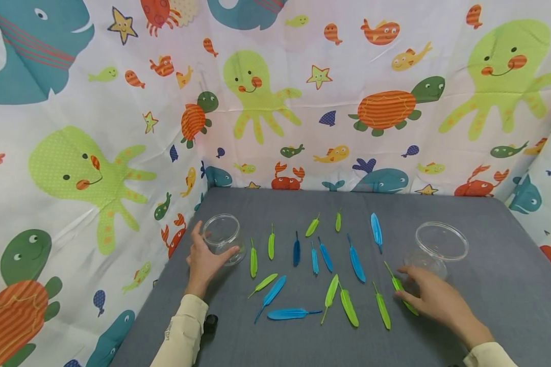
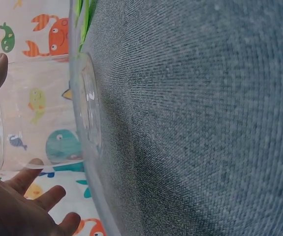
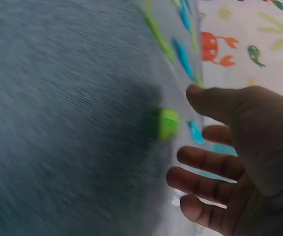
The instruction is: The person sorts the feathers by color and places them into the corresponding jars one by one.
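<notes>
My left hand [image 1: 205,262] is curved round a clear jar [image 1: 222,235] standing on the left of the table. In the left wrist view the forefinger touches the jar's side, the thumb lies near its rim, and the other fingers spread away. On the right, my right hand [image 1: 433,298] hovers with loosely bent, parted fingers above a green feather [image 1: 396,285], which it partly hides. The right wrist view, blurred, shows nothing between those fingers. Just beyond this hand stands a second clear jar [image 1: 433,250], its lower part partly hidden.
Several green feathers [image 1: 348,307] and blue feathers [image 1: 356,264] lie scattered across the grey table [image 1: 275,346] between the jars. A small black object [image 1: 210,323] sits beside the left sleeve. A fabric screen with sea animals [image 1: 275,117] encloses the back and sides.
</notes>
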The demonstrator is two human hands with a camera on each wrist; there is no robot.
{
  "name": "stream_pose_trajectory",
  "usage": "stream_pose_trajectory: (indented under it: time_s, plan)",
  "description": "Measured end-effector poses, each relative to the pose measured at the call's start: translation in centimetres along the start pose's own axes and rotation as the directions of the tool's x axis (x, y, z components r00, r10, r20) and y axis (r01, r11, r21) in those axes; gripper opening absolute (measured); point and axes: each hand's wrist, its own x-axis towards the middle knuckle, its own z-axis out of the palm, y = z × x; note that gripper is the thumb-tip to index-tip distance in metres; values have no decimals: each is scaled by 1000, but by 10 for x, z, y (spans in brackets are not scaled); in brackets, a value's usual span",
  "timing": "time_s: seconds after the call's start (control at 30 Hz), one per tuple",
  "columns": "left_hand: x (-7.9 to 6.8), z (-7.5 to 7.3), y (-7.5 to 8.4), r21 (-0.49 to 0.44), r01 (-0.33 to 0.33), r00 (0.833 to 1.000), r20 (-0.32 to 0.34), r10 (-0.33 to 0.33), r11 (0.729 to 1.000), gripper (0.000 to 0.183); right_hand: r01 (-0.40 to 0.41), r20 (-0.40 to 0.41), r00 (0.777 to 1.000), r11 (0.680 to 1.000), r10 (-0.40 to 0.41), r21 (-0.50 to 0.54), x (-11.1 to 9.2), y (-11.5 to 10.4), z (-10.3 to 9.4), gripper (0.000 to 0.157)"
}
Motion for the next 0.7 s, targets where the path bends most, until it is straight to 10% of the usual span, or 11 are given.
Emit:
stream_pose_trajectory:
  time_s: [0.7]
  plan:
    - [-1, 1, -6, -11, -36, 999, -14, 36, 999, 125, -70, -88, 994, 998, 69, -5, 2, -11, 27, 45]
